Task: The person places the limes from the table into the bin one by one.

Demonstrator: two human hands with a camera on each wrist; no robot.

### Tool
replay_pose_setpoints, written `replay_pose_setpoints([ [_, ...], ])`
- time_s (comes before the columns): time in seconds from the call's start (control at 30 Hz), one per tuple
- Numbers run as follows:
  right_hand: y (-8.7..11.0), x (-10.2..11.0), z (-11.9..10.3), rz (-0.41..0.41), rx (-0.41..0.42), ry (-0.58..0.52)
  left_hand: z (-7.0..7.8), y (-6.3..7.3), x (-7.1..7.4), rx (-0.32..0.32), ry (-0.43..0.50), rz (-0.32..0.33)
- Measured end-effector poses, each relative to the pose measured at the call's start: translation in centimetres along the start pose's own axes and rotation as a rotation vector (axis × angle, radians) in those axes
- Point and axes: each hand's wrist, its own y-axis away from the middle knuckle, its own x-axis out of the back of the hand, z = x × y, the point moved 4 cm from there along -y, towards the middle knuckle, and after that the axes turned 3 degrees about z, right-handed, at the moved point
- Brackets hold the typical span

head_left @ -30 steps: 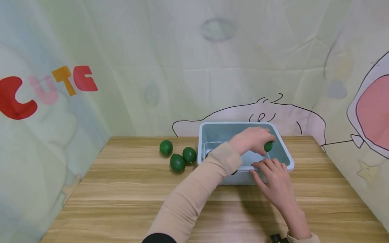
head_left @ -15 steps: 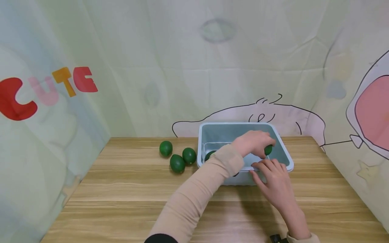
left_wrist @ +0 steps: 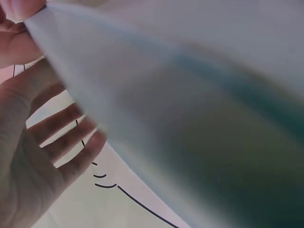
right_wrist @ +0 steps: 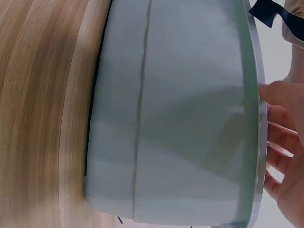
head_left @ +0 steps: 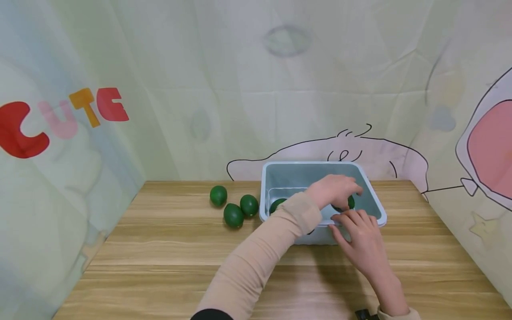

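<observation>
head view: bin (head_left: 296, 173) sits upright, long axis sideways.

Worktop (head_left: 172, 266), wood-grained, spread before the observer. Behind it: pale backdrop cloth (head_left: 236, 75), lightly creased, bearing a black-outlined cartoon figure (head_left: 312, 153). To its left: multicoloured letters (head_left: 67, 120) reading CUTE. To its right: a pink balloon print (head_left: 493, 135), bordered in white, above a yellowish star (head_left: 483, 227).

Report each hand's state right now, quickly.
Left hand: open, holding nothing visible.
Right hand: closed, pinching the pale-blue rectangular plastic bin by its near rim.
</observation>
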Motion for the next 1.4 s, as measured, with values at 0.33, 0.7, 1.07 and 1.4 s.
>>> replay_pose_setpoints([
  [0.33, 0.0, -0.1, 0.1, -0.020, -0.018, 0.007, -0.1, 0.1, -0.1, 0.023, 0.029, -0.017],
  [0.7, 0.0, 0.0, 0.1, -0.020, -0.021, -0.002, -0.1, 0.8, 0.4, 0.026, 0.024, -0.012],
  [1.07, 0.0, -0.1, 0.1, -0.021, -0.016, -0.003, -0.1, 1.7, 1.3, 0.035, 0.000, 0.003],
  [1.4, 0.0, -0.1, 0.1, -0.014, -0.014, 0.000, -0.8, 2.7, 1.5, 0.054, -0.040, 0.020],
])
